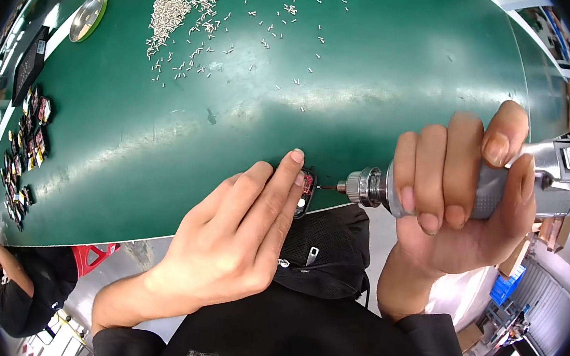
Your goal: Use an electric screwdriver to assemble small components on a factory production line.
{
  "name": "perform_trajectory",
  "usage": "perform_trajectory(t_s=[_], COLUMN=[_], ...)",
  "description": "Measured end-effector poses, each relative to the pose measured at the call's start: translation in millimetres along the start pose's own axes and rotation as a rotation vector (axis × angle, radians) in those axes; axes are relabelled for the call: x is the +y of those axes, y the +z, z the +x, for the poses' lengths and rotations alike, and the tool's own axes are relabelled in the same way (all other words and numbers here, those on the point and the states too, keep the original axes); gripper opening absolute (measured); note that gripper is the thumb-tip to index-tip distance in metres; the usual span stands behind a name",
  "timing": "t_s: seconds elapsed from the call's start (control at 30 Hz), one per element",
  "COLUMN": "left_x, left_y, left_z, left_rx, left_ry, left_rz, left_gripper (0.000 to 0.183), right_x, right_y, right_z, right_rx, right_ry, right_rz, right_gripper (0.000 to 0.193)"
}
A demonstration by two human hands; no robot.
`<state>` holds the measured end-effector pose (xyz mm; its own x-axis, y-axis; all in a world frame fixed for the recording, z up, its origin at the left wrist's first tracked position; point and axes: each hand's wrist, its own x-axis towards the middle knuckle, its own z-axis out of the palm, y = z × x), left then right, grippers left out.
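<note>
My right hand point(462, 188) is wrapped round a grey electric screwdriver point(562, 184) lying almost level, its bit pointing left. The bit's thin tip point(328, 188) is at the right side of a small black electronic device point(306, 192); I cannot tell whether they touch. My left hand point(238, 235) grips that device at the near edge of the green table, its fingers covering most of it. Red parts and a pale round spot show on the device's uncovered side. A heap of small silvery screws point(169, 12) lies at the far left, with loose ones scattered to its right.
A row of small black devices point(23, 153) lies along the left of the green table point(390, 85). Behind them are a black tray point(32, 64) and a round green-rimmed dish point(88, 17). A black bag point(333, 251) is just below the near edge. Another person point(30, 291) sits at lower left.
</note>
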<state>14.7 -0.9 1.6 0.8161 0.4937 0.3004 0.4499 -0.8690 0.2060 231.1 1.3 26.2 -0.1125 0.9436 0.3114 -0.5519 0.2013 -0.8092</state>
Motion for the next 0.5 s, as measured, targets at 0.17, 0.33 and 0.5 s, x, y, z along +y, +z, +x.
perform_trajectory(t_s=[0.17,0.33,0.5], left_x=[-4.6,-1.9,-5.2], left_y=[7.3,5.8,4.5], left_z=[-0.7,-0.7,0.2], left_rx=[0.093,0.066,0.082], left_ry=[0.041,-0.019,0.013], left_rz=[0.042,-0.009,-0.010], left_gripper=[0.029,0.037,0.034], right_x=[9.5,18.1,17.7], right_y=[1.3,-2.1,0.6], right_z=[5.7,5.3,8.3], right_rx=[0.036,0.057,-0.028], right_ry=[0.015,0.000,0.007], right_rz=[0.026,0.042,-0.007], right_gripper=[0.020,0.019,0.018])
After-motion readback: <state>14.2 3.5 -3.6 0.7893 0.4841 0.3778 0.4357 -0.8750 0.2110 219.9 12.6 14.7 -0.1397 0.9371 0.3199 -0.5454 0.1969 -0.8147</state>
